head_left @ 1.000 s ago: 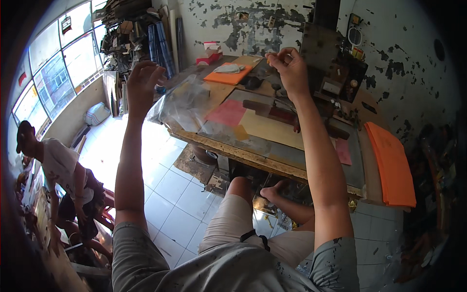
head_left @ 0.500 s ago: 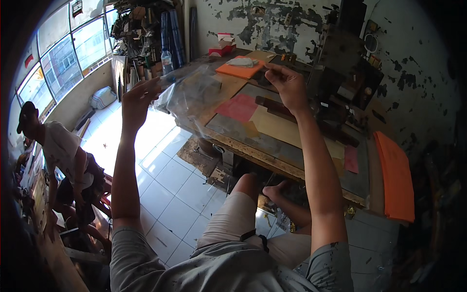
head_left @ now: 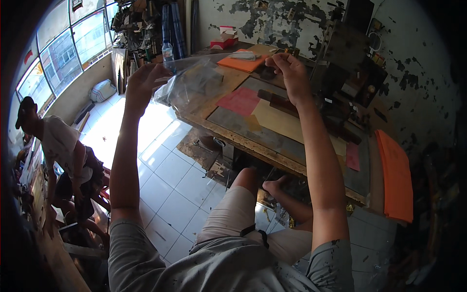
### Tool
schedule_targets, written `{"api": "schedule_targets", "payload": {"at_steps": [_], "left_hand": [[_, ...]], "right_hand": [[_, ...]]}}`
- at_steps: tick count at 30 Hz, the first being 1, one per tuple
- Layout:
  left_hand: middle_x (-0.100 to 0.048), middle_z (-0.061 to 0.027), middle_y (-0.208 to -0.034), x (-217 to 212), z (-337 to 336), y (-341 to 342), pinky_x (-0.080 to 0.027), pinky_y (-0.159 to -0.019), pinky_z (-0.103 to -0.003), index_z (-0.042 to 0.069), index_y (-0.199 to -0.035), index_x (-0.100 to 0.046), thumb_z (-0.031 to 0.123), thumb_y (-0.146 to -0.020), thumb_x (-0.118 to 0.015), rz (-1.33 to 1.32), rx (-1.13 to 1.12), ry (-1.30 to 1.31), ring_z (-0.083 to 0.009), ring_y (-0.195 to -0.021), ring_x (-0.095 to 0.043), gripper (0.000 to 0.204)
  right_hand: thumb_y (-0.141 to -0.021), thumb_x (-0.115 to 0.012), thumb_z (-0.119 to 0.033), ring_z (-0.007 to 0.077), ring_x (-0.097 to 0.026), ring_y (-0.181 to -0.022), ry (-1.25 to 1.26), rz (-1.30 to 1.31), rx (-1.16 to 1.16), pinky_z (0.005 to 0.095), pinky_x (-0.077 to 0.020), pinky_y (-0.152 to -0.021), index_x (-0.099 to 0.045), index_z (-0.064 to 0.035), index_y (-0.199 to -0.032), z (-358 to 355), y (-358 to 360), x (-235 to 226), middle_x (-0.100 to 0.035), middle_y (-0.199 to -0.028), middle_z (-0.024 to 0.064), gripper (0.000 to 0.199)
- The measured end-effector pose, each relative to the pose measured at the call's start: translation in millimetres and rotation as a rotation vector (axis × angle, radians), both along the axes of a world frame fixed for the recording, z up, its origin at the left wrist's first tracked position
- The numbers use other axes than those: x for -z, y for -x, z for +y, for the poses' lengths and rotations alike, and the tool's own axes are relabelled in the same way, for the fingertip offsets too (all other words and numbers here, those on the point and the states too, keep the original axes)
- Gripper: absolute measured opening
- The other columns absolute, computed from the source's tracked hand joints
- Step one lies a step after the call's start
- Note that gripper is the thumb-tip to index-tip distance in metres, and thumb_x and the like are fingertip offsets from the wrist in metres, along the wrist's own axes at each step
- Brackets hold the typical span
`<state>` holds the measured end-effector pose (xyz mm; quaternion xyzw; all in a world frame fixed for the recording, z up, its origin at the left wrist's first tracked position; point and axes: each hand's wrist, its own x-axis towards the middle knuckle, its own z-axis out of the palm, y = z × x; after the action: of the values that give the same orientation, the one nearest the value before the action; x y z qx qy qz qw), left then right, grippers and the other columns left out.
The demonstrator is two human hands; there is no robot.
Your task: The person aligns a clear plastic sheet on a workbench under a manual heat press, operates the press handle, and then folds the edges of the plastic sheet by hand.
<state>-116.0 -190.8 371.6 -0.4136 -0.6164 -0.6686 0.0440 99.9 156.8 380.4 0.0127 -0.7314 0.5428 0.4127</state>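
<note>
A clear plastic sheet or bag (head_left: pixel 192 82) is stretched between my raised hands, above the table's left part. Its left end is in the pinched fingers of my left hand (head_left: pixel 143 86). My right hand (head_left: pixel 292 75) is closed with thumb and fingers together at the sheet's other end, near the orange stack. Because the plastic is see-through, its exact outline is hard to make out. Below lie a red sheet (head_left: pixel 238 100) and a long cream sheet (head_left: pixel 279 125) on the grey work surface, with a dark bar (head_left: pixel 276 101) across them.
An orange stack (head_left: pixel 238 63) with a pale packet on it lies at the table's back, by a red box (head_left: pixel 224 43). Large orange folded material (head_left: pixel 393 175) sits at the right edge. A dark machine (head_left: pixel 340 53) stands behind. Another person (head_left: pixel 63 151) leans at the far left.
Both hands stay raised with the plastic between them. My left hand has shifted slightly right, its fingers spread a little differently. The plastic's hanging folds have changed shape.
</note>
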Motion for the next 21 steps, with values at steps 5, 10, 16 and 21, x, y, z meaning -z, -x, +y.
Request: {"api": "schedule_targets", "payload": {"at_steps": [5,10,16,21], "left_hand": [[-0.075,-0.0124,-0.101,2.1,21.0,7.8,-0.06,-0.085,-0.031,-0.002,-0.121,-0.069,0.024,-0.102,-0.069,-0.062,-0.016,-0.046,-0.0183,-0.093,-0.074,0.033],[-0.075,-0.0117,-0.1,6.2,29.6,13.5,-0.061,-0.082,-0.03,-0.004,-0.12,-0.07,0.022,-0.1,-0.072,-0.031,-0.031,-0.047,-0.0161,-0.091,-0.073,0.033],[-0.074,-0.0115,-0.1,7.9,37.7,6.0,-0.061,-0.083,-0.031,-0.004,-0.117,-0.069,0.021,-0.102,-0.069,-0.02,-0.034,-0.095,-0.0164,-0.091,-0.073,0.029],[-0.074,-0.0153,-0.111,16.4,46.5,9.4,-0.059,-0.09,-0.035,-0.002,-0.127,-0.059,0.03,-0.107,-0.059,-0.16,0.206,-0.272,-0.0223,-0.103,-0.074,0.038]], "right_hand": [[-0.102,-0.069,-0.029,0.0078,-0.069,-0.087,0.062,0.022,-0.002,0.0248,-0.047,-0.076,-0.072,-0.0056,-0.108,13.5,4.1,1.4,-0.077,-0.095,0.0015,0.024],[-0.096,-0.078,-0.03,0.0075,-0.069,-0.091,0.039,0.041,0.096,0.0229,-0.0477,-0.077,-0.073,-0.0061,-0.11,18.3,0.0,1.3,-0.076,-0.099,0.0013,0.028],[-0.099,-0.074,-0.031,0.0084,-0.068,-0.091,0.048,0.051,0.095,0.0246,-0.0491,-0.081,-0.073,-0.0061,-0.108,14.5,-5.1,3.8,-0.075,-0.098,0.0017,0.027],[-0.106,-0.061,-0.035,0.0113,-0.071,-0.097,0.162,0.002,-0.002,0.0263,-0.0496,-0.084,-0.065,-0.0056,-0.111,-7.1,-2.4,-2.2,-0.077,-0.103,0.0054,0.03]]}}
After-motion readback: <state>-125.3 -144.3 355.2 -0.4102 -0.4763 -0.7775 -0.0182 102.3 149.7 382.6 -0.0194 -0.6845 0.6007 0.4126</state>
